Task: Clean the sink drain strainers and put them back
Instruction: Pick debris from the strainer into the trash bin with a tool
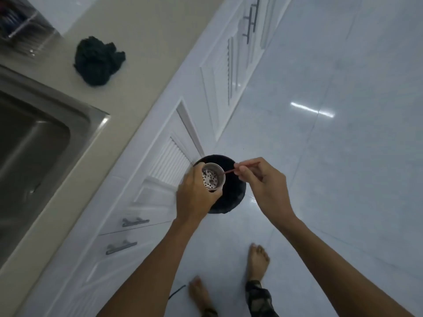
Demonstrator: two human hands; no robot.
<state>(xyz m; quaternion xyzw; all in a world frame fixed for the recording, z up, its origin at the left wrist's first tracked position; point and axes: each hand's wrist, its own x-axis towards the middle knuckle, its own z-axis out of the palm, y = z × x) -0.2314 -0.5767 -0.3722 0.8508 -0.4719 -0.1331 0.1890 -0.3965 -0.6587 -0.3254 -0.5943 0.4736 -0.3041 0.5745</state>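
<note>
The left hand (196, 197) grips a small round perforated steel sink strainer (212, 178) by its wall, above a round black bin (235, 193) on the floor. The strainer's open mouth faces up, and its holed bottom is speckled dark. The right hand (263, 186) pinches a thin reddish stick (231, 170), which slants down-left with its tip at the strainer's rim. The bin's contents are indistinct. A crumpled dark cloth (98, 60) lies on the beige worktop (137, 65).

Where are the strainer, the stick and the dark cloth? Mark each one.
strainer (211, 178), head view, perforated bottom.
stick (229, 171), head view, bare shaft beside strainer.
dark cloth (98, 61), head view, middle of bundle.
</note>
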